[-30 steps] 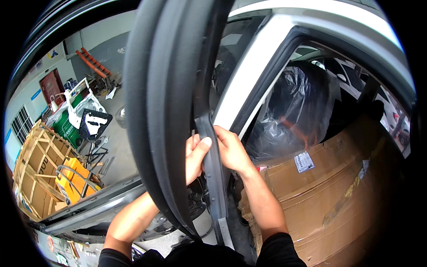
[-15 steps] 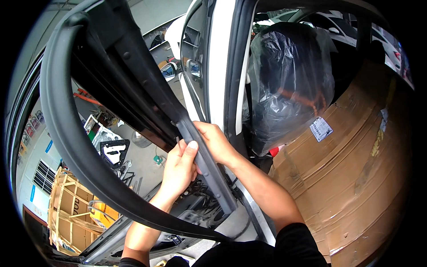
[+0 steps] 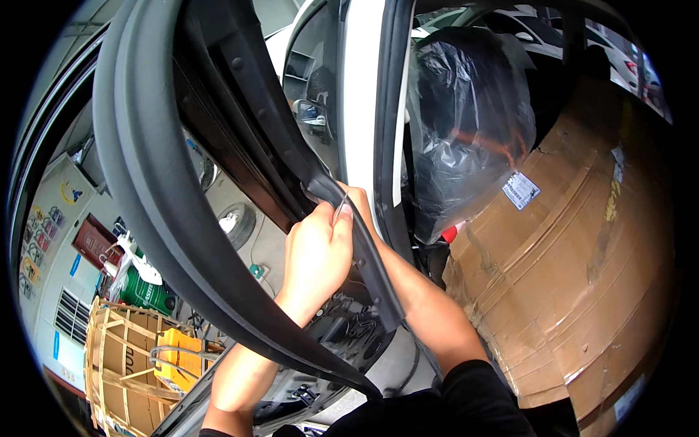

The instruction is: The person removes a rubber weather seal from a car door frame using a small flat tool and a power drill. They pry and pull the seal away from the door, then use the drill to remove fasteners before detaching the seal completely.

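A black rubber door weatherstrip (image 3: 376, 266) runs slantwise down the edge of the opened car door (image 3: 335, 328), with small round studs along it. My left hand (image 3: 320, 247) is closed on its near side, the thumb pressed against the strip. Behind the strip, my right hand (image 3: 358, 202) grips it from the other side; most of its fingers are hidden. A thick length of black rubber seal (image 3: 156, 182) bends in a big loop on the left, passing in front of my left forearm. Whether the loop and the held strip are one piece, I cannot tell.
To the right, the white car pillar (image 3: 362, 87) stands beside a seat in clear plastic (image 3: 466, 124). Large brown cardboard (image 3: 539, 269) covers the car's interior. Beyond the door are a wooden crate (image 3: 131, 386), a yellow case (image 3: 178, 353) and a tyre (image 3: 239, 224) on the floor.
The view has shifted, and the rubber loop now sits farther right and nearer. My left hand has moved up along the strip, close to my right hand, which is more hidden behind the strip.
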Demonstrator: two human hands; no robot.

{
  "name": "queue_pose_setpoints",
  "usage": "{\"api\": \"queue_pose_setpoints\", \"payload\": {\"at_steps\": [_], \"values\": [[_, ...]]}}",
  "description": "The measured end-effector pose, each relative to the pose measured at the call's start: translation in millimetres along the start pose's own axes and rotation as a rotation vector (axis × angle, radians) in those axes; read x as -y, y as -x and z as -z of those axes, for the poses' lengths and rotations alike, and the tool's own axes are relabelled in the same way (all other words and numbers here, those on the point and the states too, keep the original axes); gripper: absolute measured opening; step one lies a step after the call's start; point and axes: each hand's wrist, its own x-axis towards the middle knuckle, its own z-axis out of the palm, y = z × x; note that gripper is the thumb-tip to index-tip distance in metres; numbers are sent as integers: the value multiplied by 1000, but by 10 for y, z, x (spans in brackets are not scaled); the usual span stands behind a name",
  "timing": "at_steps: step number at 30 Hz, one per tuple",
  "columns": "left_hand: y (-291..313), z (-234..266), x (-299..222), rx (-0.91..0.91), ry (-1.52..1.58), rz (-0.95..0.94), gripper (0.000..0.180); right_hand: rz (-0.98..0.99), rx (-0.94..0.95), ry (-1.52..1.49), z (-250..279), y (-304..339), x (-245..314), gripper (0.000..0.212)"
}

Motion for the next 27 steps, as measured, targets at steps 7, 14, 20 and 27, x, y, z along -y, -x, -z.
{"api": "queue_pose_setpoints", "payload": {"at_steps": [7,14,20,27], "values": [[90,-225,-29,-68,122,-160,34,-86,66,-138,170,9,18,11],[327,-143,-102,135,718,110,25,-201,286,328,593,21,327,20],[385,2,-166,256,936,137,24,-6,262,299,393,-173,539,15],[383,117,-276,305,892,120,22,-125,238,200,304,-280,697,12]]}}
